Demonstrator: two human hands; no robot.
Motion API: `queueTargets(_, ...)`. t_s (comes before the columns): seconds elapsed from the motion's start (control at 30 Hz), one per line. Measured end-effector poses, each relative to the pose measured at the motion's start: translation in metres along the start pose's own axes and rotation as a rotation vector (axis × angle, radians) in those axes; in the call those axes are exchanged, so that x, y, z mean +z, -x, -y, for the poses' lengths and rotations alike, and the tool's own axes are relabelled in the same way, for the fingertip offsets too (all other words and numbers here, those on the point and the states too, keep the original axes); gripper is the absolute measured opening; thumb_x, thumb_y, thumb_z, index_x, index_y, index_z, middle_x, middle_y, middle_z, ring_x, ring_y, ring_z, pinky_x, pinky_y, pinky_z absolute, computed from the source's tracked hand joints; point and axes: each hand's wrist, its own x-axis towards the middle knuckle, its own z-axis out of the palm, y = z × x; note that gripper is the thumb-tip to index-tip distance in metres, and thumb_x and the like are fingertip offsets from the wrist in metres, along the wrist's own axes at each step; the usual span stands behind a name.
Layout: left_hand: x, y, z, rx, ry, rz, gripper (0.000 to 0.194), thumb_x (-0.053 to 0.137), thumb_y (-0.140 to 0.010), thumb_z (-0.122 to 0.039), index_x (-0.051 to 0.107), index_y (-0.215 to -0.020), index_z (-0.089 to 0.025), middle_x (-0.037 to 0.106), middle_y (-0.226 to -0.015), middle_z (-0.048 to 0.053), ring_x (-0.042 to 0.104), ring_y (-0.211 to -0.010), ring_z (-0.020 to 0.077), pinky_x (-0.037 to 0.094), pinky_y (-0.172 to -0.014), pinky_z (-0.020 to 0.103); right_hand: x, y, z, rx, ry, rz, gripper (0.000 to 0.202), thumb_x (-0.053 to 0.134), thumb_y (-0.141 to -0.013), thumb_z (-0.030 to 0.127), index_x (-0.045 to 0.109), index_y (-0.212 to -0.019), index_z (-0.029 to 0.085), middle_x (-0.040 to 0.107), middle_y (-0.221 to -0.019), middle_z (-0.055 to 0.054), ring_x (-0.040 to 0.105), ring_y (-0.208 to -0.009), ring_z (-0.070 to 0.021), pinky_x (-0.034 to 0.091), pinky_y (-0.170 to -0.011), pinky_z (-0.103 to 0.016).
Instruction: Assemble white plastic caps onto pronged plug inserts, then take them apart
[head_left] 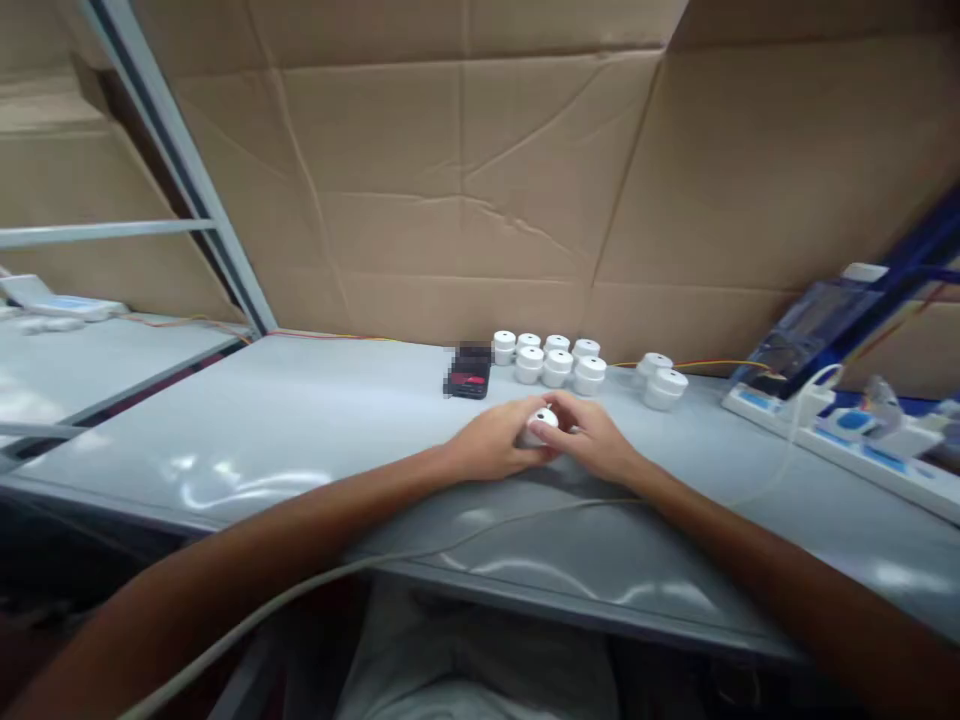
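Near the middle of the grey table point(360, 400), a small round white device point(538, 428) with a dark spot on top is held between both hands. My left hand point(499, 440) wraps round its left side. My right hand point(592, 435) closes on it from the right, with the thumb across its top. Behind the hands stand several similar white devices point(556, 368) in two rows. Two more white devices point(664, 388) are to their right. A black phone-like object point(469, 375) with a red patch lies left of the rows.
A white power strip point(847, 445) with plugs runs along the right side. A pale cable point(465, 540) crosses the table beneath my right forearm and hangs over the front edge. Cardboard point(450, 200) stands behind the table, and a metal post point(195, 170) rises at the left.
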Motion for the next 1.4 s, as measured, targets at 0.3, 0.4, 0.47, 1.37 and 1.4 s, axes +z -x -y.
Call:
queueTargets(0.3, -0.002, 0.002, 0.005, -0.166, -0.106, -0.157, 0.065, 0.075, -0.083, -0.062, 0.052, -0.128, -0.021, 0.071, -0.107, 0.007, 0.069, -0.097, 0.0297, 0.049, -0.079, 0.034, 0.009, -0.004, 0.003, 0.403, -0.652, -0.014, 0.026, 0.061, -0.082, 0.04, 0.061, -0.1, 0.02, 0.069, -0.071, 0.0, 0.068, -0.061, -0.019, 0.055, -0.062, -0.031)
queueTargets(0.4, -0.004, 0.004, 0.004, -0.064, -0.168, -0.07, 0.061, 0.063, -0.089, -0.071, 0.055, -0.123, -0.022, 0.07, -0.108, 0.009, 0.068, -0.099, 0.0298, 0.048, -0.082, 0.034, 0.007, -0.003, 0.002, 0.409, -0.651, 0.032, 0.037, 0.064, -0.087, 0.055, 0.062, -0.098, 0.019, 0.065, -0.064, 0.002, 0.06, -0.053, -0.0146, 0.048, -0.052, -0.025)
queueTargets(0.47, -0.004, 0.004, 0.001, -0.008, -0.202, -0.084, 0.066, 0.053, -0.091, -0.076, 0.055, -0.125, -0.02, 0.069, -0.106, 0.012, 0.068, -0.098, 0.0309, 0.048, -0.084, 0.037, 0.006, 0.0, 0.008, 0.434, -0.687, 0.117, 0.05, 0.061, -0.089, 0.069, 0.063, -0.097, 0.019, 0.057, -0.057, 0.005, 0.048, -0.046, -0.0107, 0.039, -0.046, -0.022)
queueTargets(1.37, -0.01, -0.006, -0.018, -0.647, 0.962, -0.287, 0.045, 0.05, -0.097, -0.063, 0.046, -0.077, -0.022, 0.03, -0.052, -0.009, 0.022, -0.038, 0.0067, 0.015, -0.04, 0.021, -0.001, 0.013, 0.02, -0.404, 0.228, -0.214, 0.031, 0.063, -0.096, 0.033, 0.07, -0.126, 0.03, 0.07, -0.126, -0.012, 0.067, -0.117, -0.0316, 0.052, -0.104, -0.054)
queueTargets(1.4, -0.011, -0.006, -0.016, -0.678, 0.986, -0.268, 0.047, 0.049, -0.097, -0.063, 0.046, -0.074, -0.022, 0.029, -0.05, -0.009, 0.021, -0.037, 0.0061, 0.016, -0.04, 0.021, -0.002, 0.013, 0.018, -0.444, 0.267, -0.218, 0.032, 0.062, -0.096, 0.029, 0.071, -0.127, 0.032, 0.07, -0.125, -0.011, 0.067, -0.115, -0.0309, 0.053, -0.103, -0.054)
